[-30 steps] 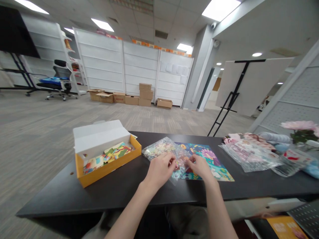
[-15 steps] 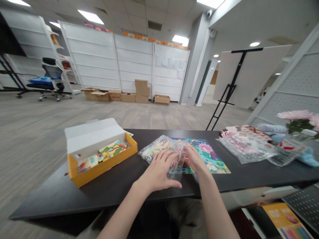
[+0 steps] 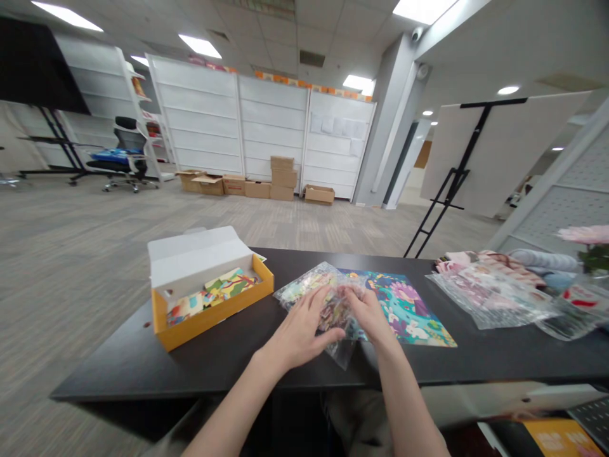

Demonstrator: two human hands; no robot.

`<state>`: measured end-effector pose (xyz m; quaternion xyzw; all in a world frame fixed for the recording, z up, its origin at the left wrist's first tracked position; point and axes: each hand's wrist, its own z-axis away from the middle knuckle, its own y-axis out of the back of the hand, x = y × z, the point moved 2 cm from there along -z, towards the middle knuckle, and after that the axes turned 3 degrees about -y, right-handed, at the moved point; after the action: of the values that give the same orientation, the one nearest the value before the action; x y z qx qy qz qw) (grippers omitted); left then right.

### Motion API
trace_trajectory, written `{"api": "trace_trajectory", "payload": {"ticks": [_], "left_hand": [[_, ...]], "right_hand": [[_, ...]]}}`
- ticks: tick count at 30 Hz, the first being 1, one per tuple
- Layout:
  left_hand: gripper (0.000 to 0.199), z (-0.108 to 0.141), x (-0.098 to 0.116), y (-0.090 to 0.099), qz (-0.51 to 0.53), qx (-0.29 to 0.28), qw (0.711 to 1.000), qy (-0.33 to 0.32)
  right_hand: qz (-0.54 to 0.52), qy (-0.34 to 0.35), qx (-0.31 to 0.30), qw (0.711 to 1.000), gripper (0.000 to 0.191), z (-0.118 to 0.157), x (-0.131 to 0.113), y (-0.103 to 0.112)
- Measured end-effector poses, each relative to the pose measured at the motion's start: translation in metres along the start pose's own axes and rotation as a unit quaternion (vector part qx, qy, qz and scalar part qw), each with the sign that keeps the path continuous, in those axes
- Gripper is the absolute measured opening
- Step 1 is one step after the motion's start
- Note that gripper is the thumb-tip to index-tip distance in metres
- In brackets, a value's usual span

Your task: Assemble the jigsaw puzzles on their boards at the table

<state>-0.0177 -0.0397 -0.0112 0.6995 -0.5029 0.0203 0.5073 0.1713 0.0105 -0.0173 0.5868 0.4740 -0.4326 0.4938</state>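
Observation:
A clear plastic bag with small colourful pieces in it lies on the dark table, partly over a colourful picture sheet. My left hand rests on the bag, its fingers spread and the thumb apart. My right hand is at the bag's right side, fingers bent together against the plastic; their tips are partly hidden, and what they pinch is too small to make out. Left of the hands stands an open yellow box with a raised white lid and colourful printed pieces inside.
Plastic-wrapped pink items, folded cloth and a pink flower occupy the table's right end. Below the front edge at right is another yellow box. Beyond the table are a black easel stand and cardboard boxes.
The view has turned slightly left. My right hand's fingers have closed in against the bag, and the bag's lower corner now sticks out toward the front edge below my hands.

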Motion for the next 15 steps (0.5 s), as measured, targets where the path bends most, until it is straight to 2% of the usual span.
{"api": "trace_trajectory", "payload": {"ticks": [3, 5, 7, 9, 11, 13, 15], "left_hand": [[0.071, -0.006, -0.005, 0.011, -0.009, 0.112, 0.993, 0.029], [0.072, -0.011, -0.008, 0.015, -0.004, 0.189, 0.98, 0.052], [0.079, -0.016, -0.012, 0.017, 0.036, 0.233, 0.968, 0.084], [0.09, -0.02, -0.015, 0.016, 0.128, 0.23, 0.955, 0.136], [0.102, -0.023, -0.018, 0.011, 0.265, 0.19, 0.923, 0.205], [0.107, -0.025, -0.017, 0.004, 0.409, 0.14, 0.862, 0.267], [0.098, -0.025, -0.012, -0.004, 0.533, 0.088, 0.789, 0.294]], "right_hand": [[-0.144, -0.024, -0.014, 0.989, 0.037, 0.009, -0.021, 0.003], [-0.224, -0.041, -0.019, 0.974, 0.035, 0.018, -0.038, 0.007], [-0.276, -0.05, -0.012, 0.96, 0.033, 0.024, -0.053, 0.011], [-0.298, -0.063, -0.018, 0.952, 0.032, 0.028, -0.064, 0.015], [-0.302, -0.076, -0.036, 0.949, 0.032, 0.03, -0.069, 0.017], [-0.305, -0.077, -0.046, 0.948, 0.031, 0.03, -0.069, 0.017], [-0.299, -0.037, -0.012, 0.953, 0.029, 0.029, -0.066, 0.019]]}}
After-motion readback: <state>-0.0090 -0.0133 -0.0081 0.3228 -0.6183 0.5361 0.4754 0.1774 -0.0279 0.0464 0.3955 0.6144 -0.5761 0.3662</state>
